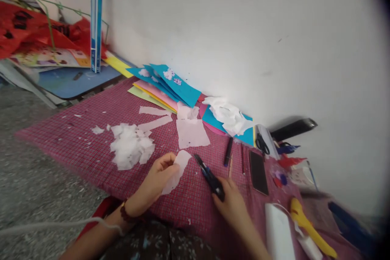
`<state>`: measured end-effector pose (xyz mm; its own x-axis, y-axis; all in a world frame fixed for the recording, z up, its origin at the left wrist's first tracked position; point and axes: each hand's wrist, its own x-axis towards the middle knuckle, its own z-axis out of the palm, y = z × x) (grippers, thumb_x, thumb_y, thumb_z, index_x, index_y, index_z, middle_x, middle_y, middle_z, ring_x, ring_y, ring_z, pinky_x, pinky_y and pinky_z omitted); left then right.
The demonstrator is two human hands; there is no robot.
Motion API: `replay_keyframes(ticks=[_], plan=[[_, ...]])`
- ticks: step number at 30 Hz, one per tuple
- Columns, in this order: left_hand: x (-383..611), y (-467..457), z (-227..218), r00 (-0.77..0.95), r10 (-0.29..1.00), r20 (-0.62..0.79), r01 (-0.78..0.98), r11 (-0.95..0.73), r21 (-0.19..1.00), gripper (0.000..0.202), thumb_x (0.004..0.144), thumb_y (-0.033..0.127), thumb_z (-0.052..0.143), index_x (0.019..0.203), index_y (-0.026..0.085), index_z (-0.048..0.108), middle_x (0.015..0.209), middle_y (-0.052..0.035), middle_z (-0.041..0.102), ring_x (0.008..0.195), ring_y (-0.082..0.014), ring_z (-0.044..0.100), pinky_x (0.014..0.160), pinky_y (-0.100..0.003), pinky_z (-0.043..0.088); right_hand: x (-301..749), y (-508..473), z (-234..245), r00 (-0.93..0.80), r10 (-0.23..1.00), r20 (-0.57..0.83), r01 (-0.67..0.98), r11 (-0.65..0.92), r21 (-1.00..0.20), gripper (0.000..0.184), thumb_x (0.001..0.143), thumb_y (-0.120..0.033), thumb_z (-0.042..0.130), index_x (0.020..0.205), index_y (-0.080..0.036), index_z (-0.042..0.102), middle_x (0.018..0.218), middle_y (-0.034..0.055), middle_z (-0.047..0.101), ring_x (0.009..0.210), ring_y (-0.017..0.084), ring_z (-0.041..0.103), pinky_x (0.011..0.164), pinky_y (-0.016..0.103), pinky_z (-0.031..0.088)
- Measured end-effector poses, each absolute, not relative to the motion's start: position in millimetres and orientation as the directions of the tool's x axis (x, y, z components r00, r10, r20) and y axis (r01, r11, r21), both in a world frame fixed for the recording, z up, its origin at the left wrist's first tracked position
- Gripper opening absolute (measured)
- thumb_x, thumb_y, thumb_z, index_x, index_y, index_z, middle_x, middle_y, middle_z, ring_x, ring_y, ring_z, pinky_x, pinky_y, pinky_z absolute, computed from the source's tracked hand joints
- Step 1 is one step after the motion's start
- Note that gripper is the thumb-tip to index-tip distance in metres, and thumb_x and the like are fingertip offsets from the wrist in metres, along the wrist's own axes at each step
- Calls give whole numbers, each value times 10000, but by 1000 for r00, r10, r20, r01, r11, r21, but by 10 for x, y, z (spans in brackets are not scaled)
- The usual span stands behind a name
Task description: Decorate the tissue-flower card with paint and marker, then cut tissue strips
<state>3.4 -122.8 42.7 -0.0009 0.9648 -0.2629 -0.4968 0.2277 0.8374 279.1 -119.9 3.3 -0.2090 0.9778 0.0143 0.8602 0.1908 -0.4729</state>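
Note:
Between the thumb and fingers of my left hand [163,172] is a small strip of thin white paper [180,166]. My right hand [230,200] grips a dark utility knife [210,176] by its rear end. The knife's front points up and left, close to the strip's upper edge but apart from it. Left of my left hand lies a heap of torn white paper pieces [131,146]. Beyond both hands, a squarish white paper sheet [192,134] and two paper strips [155,123] rest flat on the red checked tablecloth [100,152].
Behind stand blue cards [183,87] with pale decorations, over coloured sheets. Crumpled white tissue [228,115] sits near the wall. To the right are a black marker [228,152], a phone [258,172], scissors [262,143], a white box-shaped item [278,231] and a yellow object [310,225].

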Motion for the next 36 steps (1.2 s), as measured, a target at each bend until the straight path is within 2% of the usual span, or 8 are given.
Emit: replay_keyframes(ticks=[4,7,9,14,16,24,29,36], plan=[[27,-1251,390,-44,964,-264,-486,210,848,178,682,278,687,664,185,536,564,66,511,493,-65,442,489,-182,346,2773,-1188,51,-67,998,-12,768,44,-639,198,788,-255,590,972,-213,651,887,81,725,799,265,712,733,383,581],[53,-1255,386,-61,960,-274,-468,215,857,167,689,279,701,680,173,572,582,60,531,501,-61,441,500,-179,352,2722,-1226,171,-104,993,-51,582,20,-813,241,832,-306,618,1052,-212,643,916,61,753,843,241,723,770,347,588],[66,-1258,392,-29,958,-286,-453,242,858,185,715,322,717,723,162,624,594,53,545,501,-63,435,491,-184,348,2667,-1257,263,-211,975,-75,519,47,-853,277,875,-295,597,1137,-213,638,984,60,757,914,227,724,840,340,582],[44,-1296,372,-14,958,-287,-460,248,852,248,721,369,749,834,149,738,667,15,641,549,-83,478,516,-199,375,2575,-1303,356,-450,888,-96,590,216,-778,438,953,-299,548,1391,-282,543,1389,85,624,1289,249,586,1103,426,456],[24,-1318,343,-25,958,-286,-498,236,834,232,719,354,758,841,156,753,709,1,680,583,-93,518,555,-206,405,2567,-1310,342,-511,852,-111,618,275,-737,464,975,-326,526,1439,-310,499,1441,80,585,1352,263,531,1143,474,409],[8,-1358,331,-42,951,-308,-573,229,786,207,699,307,798,839,158,765,777,-6,732,651,-100,587,628,-198,450,2526,-1338,378,-559,827,-60,633,379,-675,436,1006,-330,479,1440,-292,501,1391,100,612,1287,250,585,1081,417,479],[14,-1347,390,-26,943,-332,-616,247,748,168,646,274,807,750,160,739,649,24,688,549,-80,547,572,-192,445,2534,-1364,421,-566,824,-28,633,413,-654,447,1004,-333,487,1449,-294,493,1403,98,609,1323,261,555,1092,429,467],[21,-1365,397,-36,950,-310,-596,229,770,166,675,259,800,799,160,748,701,10,703,596,-82,565,577,-173,444,2498,-1340,418,-564,826,-20,637,419,-647,435,991,-298,502,1426,-291,517,1349,98,633,1240,248,611,1049,409,500]])
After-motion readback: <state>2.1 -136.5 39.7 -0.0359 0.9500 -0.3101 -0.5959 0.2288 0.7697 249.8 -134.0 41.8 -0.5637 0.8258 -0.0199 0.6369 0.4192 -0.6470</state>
